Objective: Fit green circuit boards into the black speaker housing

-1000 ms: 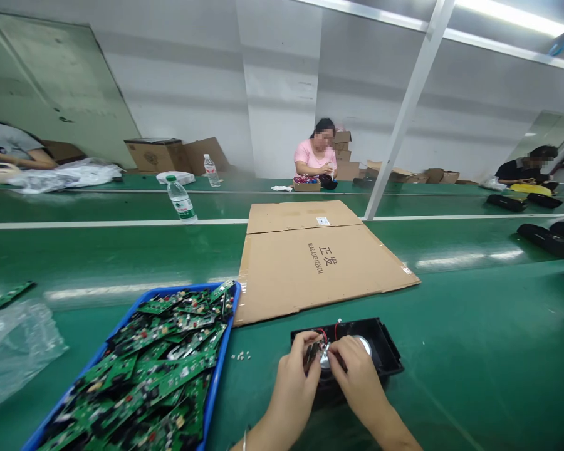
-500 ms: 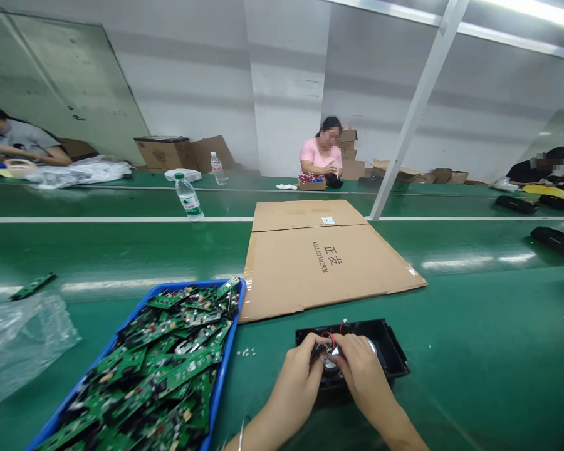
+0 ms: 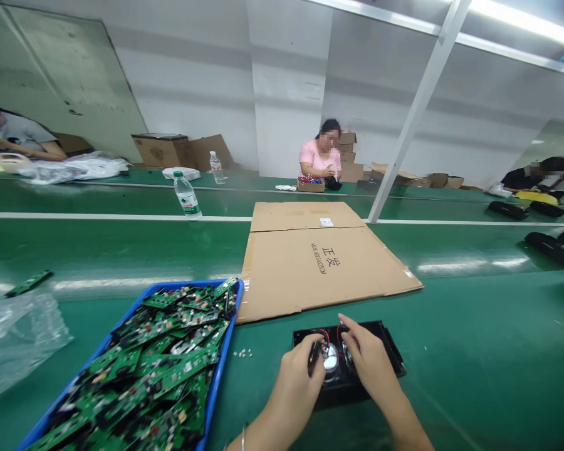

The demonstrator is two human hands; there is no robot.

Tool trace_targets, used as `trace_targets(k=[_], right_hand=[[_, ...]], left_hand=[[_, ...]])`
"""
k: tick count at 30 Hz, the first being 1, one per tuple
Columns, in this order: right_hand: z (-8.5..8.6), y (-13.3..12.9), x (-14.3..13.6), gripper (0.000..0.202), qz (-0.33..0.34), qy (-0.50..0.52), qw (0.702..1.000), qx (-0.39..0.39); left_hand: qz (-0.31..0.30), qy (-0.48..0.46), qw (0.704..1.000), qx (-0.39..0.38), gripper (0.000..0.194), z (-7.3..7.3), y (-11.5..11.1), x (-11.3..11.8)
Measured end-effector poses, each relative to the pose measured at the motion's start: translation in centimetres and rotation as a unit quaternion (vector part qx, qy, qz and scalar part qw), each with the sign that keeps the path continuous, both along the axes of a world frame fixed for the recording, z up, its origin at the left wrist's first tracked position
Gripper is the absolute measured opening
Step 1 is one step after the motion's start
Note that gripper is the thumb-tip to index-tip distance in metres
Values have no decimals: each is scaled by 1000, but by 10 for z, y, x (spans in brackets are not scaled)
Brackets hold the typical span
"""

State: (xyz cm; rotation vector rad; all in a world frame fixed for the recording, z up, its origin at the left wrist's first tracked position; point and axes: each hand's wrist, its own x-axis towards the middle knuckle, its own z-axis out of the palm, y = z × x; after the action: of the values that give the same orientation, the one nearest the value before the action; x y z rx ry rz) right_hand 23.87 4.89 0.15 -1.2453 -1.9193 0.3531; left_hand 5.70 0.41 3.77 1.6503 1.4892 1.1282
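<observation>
A black plastic speaker housing (image 3: 390, 351) lies on the green table in front of me, with a round silver-white speaker (image 3: 330, 358) showing inside it. My left hand (image 3: 297, 373) is closed over the housing's left part and pinches a small dark circuit board (image 3: 314, 358), mostly covered by the fingers. Thin red wires (image 3: 328, 335) loop up between my hands. Over the middle of the housing, my right hand (image 3: 364, 351) has its fingertips at a red wire near the far wall. Its fingers hide the wire's end.
A blue tray (image 3: 222, 363) heaped with green circuit boards stands at left. Several tiny white pieces (image 3: 242, 353) lie beside it. Flattened cardboard (image 3: 291, 269), a plastic bag (image 3: 21, 344) and a water bottle (image 3: 187, 197) are further out. Co-workers sit across the table.
My right hand has moved away from my left, toward the housing's far wall and the red wire there. My left hand stays by the speaker, still holding the board.
</observation>
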Motion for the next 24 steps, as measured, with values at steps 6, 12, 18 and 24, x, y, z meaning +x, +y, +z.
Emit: trace_targets(k=[6, 12, 18, 24], right_hand=[[-12, 4, -5, 36, -51, 25, 998, -5], [8, -5, 11, 20, -44, 144, 980, -132], [29, -22, 10, 25, 156, 31, 977, -142], [12, -23, -6, 22, 120, -29, 992, -4]], left_hand=[[40, -11, 999, 8, 36, -3, 3, 0], [68, -55, 995, -40, 27, 0, 4, 4], [82, -85, 992, -55, 27, 4, 3, 5], [73, -73, 994, -40, 26, 3, 3, 5]])
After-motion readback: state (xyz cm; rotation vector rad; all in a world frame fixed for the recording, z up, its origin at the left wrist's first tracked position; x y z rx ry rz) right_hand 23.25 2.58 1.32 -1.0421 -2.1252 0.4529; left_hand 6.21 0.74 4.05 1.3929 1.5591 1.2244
